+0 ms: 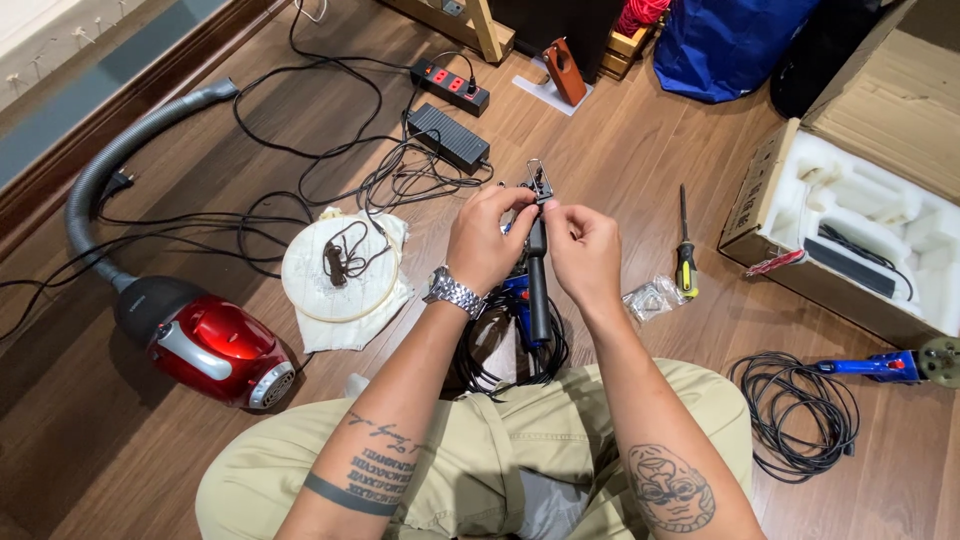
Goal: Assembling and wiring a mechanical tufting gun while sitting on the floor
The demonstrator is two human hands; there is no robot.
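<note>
**On the wooden floor: both hands pinching at the tip of a black hand tool**

On the wooden floor (pixel 620 160), a person is sitting cross-legged, and things are lying all round. Far right, an open cardboard box (pixel 775 195) is showing its white foam insert (pixel 870 200). Far left, a red canister vacuum cleaner (pixel 205 340) is resting with its grey hose (pixel 100 170) curving away toward the wall. Loose black cables (pixel 300 150) are running across the boards to a black power strip (pixel 450 85) and a black power brick (pixel 448 135). A round embroidery hoop (pixel 340 265) with white cloth is lying just left of the hands. Lower right, a coiled black cable (pixel 795 410) is leading to a blue-handled tool (pixel 870 366).

Centre, above the lap, a black hand tool (pixel 537 285) is being held upright, its metal wire tip (pixel 540 180) pointing away from the person. The left hand (pixel 485 240), wearing a metal wristwatch (pixel 455 292), is closing its fingertips on the tip from the left. The right hand (pixel 585 250) is pinching the same spot from the right.

Smallest: a yellow-and-black screwdriver (pixel 685 250) is lying right of the hands, touching a small clear plastic bag (pixel 652 297).
</note>
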